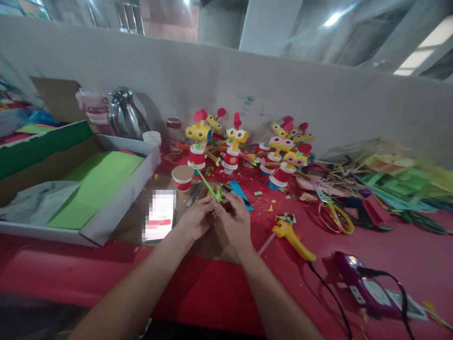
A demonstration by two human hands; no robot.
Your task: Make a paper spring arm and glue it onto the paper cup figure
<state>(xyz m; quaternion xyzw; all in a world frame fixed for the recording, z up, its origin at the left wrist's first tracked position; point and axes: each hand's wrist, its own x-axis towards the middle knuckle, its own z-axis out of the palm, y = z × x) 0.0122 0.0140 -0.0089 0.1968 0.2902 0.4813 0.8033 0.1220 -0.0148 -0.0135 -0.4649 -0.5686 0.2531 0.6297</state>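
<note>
Both of my hands meet over the brown board (212,248) at the middle of the red table. My left hand (200,218) pinches the lower end of a green paper strip (203,182), whose long thin end points up and to the left. Closed on the folded part of the same strip is my right hand (234,218). A phone (161,215) lies left of my hands, and behind it stands a paper cup (183,178) with a brown top. A blue strip (241,194) and a dark pen lie just beyond my right hand.
Several paper-cup figures (231,153) stand by the wall. A yellow glue gun (295,241), scissors (336,217) and a purple device (368,285) lie on the right, with stacked coloured paper (396,174) beyond. An open box (120,186) with green sheets fills the left. A metal jug (129,113) stands behind.
</note>
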